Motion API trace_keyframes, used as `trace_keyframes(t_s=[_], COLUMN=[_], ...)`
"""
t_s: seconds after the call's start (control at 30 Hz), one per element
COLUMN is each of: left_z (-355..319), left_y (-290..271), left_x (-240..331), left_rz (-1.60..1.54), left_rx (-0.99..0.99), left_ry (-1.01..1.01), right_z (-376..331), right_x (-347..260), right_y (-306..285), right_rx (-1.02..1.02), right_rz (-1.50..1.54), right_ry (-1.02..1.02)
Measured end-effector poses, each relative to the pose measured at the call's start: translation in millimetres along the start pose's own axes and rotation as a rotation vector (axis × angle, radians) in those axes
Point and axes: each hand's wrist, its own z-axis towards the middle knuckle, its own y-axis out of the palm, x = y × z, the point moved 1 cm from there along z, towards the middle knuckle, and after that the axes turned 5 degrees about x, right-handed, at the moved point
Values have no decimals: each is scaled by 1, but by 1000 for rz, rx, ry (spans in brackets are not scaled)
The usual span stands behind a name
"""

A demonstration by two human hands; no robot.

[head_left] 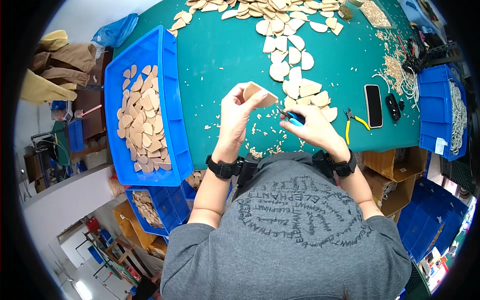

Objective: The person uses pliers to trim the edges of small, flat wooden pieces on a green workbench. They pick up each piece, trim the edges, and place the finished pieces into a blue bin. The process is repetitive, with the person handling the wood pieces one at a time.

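Note:
My left hand (234, 114) is raised over the green work table, its thumb and fingers closed on a flat tan piece (265, 98) with a rounded outline. My right hand (315, 126) grips small blue-handled cutting pliers (297, 119). Their dark jaws are beside the right corner of the tan piece; whether they touch it I cannot tell. Beyond my right hand lie several more flat tan pieces (310, 88), partly overlapping. Small pale offcuts (262, 134) are scattered on the table between and below my hands.
A blue crate (172, 100) of tan pieces stands at the left. Yellow-handled pliers (348, 131), a phone (373, 106) and a small black object (393, 106) lie to the right. Another blue crate (434, 111) holds pale cord. More tan pieces (272, 11) and a jar (346, 12) are at the back.

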Motion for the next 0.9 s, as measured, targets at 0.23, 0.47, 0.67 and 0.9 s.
trace_keyframes(t_s=[0.23,0.47,0.67,0.9], left_z=[-15,-19,-21,-24], left_y=[11,14,18,20], left_x=[10,10,7,6], left_rz=[-84,-60,-81,-67], left_rx=[26,19,38,59], left_ry=[5,47,72,105], right_z=[-2,2,3,5], right_x=[-10,-4,-2,-1], right_y=[2,5,8,12], right_rx=[109,237,283,325], right_rz=[78,111,136,193], right_ry=[83,-10,-19,-12])
